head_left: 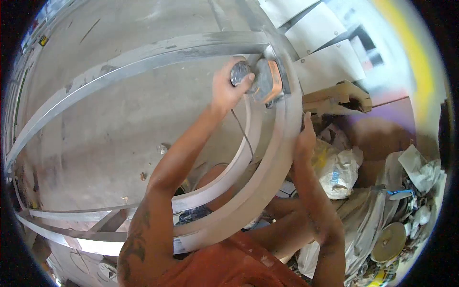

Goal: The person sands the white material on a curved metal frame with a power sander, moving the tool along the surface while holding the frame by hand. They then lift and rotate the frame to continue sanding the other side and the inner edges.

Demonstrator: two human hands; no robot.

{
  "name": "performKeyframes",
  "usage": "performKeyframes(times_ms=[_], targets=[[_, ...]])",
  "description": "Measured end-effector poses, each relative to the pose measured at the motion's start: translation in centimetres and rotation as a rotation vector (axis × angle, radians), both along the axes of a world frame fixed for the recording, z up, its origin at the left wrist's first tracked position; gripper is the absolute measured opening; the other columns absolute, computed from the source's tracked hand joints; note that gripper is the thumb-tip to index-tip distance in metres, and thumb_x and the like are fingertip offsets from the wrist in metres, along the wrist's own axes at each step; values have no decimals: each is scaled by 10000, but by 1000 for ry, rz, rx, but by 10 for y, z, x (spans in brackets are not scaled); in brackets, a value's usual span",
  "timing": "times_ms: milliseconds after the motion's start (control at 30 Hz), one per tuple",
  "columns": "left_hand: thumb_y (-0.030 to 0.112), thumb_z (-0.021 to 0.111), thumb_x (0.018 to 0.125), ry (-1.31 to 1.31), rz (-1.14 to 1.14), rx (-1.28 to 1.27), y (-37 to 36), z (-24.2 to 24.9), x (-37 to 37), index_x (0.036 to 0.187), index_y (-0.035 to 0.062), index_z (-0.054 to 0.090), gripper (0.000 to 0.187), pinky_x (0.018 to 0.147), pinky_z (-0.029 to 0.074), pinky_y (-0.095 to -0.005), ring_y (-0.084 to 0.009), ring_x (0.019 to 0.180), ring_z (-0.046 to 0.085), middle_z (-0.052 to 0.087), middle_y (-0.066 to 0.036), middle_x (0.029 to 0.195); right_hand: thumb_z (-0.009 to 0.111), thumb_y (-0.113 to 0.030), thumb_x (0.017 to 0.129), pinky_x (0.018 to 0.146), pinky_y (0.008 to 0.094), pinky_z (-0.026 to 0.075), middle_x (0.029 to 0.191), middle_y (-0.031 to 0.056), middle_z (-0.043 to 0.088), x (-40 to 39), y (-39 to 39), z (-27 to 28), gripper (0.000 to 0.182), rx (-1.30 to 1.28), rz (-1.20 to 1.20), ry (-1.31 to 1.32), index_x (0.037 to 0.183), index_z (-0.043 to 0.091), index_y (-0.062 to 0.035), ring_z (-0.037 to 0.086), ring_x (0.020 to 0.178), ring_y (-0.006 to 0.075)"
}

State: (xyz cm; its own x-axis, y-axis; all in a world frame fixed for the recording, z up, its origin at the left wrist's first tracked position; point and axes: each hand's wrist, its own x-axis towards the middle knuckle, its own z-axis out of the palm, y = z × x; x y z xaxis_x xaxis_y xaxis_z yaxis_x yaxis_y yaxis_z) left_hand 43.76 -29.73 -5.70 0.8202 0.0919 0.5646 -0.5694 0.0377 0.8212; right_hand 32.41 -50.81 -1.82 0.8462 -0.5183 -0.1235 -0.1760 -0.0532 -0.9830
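So the grinder (262,81) is a small handheld one, grey body with an orange side, and it's sitting tilted right at the top corner of the metal frame (143,55), where the curved bar meets the straight rail. The frame is dull silver tubing, dusty and scuffed. A thin dark cord (244,134) hangs down from the grinder, inside the frame.

Dull, dusty metal frame (267,158); orange plastic grinder (267,81) (matt); crumpled plastic bags (339,170).
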Motion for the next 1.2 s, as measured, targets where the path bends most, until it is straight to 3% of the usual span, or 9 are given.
performKeyframes(times_ms=[100, 267, 733, 833, 900, 1000, 1067, 1133, 1200], targets=[[351, 756, 836, 174, 24, 16, 3, 0, 1, 1136, 44, 649, 443, 820, 527, -397, -300, 897, 666, 681, -151, 1038, 389, -383, 1110, 871, 314, 527, 1077, 111, 700, 3, 5, 8, 521, 200, -20, 38, 1214, 663, 48, 642, 935, 154], [330, 761, 829, -257, -222, 53, 16, -20, -17, 1145, 35, 634, 451, 804, 526, -395, -307, 892, 665, 671, -156, 1024, 421, -437, 1087, 925, 328, 502, 1149, 118, 682, -3, 12, 18, 557, 159, 0, 15, 1257, 639, 46, 638, 1001, 202], [240, 706, 781, -231, -534, -24, 33, -32, -60, 1146, 13, 608, 441, 778, 494, -370, -282, 849, 610, 626, -128, 971, 464, -466, 1065, 919, 350, 498, 1177, 110, 671, 0, 8, 10, 560, 453, -69, 0, 1265, 639, 26, 633, 1015, 232], [255, 702, 833, -160, -355, 4, 19, -23, -47, 1141, 24, 610, 396, 804, 497, -373, -268, 858, 610, 628, -123, 967, 478, -470, 1061, 927, 348, 492, 1183, 113, 678, -6, 7, 13, 571, 356, -65, 35, 1261, 651, 36, 633, 1027, 222], [256, 706, 877, -101, -142, -14, 7, -23, -30, 1139, 27, 606, 362, 823, 502, -376, -256, 866, 617, 637, -127, 945, 478, -466, 1063, 946, 341, 485, 1193, 118, 686, -10, 11, 24, 585, -136, 7, 136, 1253, 654, 58, 635, 1028, 213], [247, 719, 890, 242, -18, -99, -6, -18, -16, 1138, 34, 609, 345, 825, 509, -371, -245, 853, 631, 649, -129, 904, 469, -468, 1065, 960, 335, 478, 1187, 120, 696, -2, 7, 12, 600, 260, 37, -2, 1242, 660, 72, 640, 1031, 214], [259, 728, 885, 119, 153, -23, -6, -12, -9, 1110, 36, 614, 337, 790, 518, -367, -238, 809, 637, 653, -128, 858, 461, -449, 1069, 968, 334, 476, 1193, 129, 695, 7, -9, -8, 591, 208, 43, -15, 1252, 647, 81, 641, 1045, 222], [338, 734, 882, 372, 58, -73, -2, -20, -5, 1070, 24, 614, 385, 762, 524, -376, -231, 773, 639, 664, -132, 848, 453, -430, 1072, 976, 333, 473, 1199, 138, 694, 11, -19, -24, 582, 165, 46, -41, 1263, 635, 89, 643, 1060, 230], [376, 734, 875, 467, 57, -7, 7, -35, -4, 1055, 16, 611, 420, 750, 522, -379, -228, 767, 636, 666, -132, 848, 480, -407, 1054, 969, 343, 478, 1211, 141, 697, 13, -26, -33, 554, -326, 145, -140, 1262, 640, 80, 652, 1058, 248]])
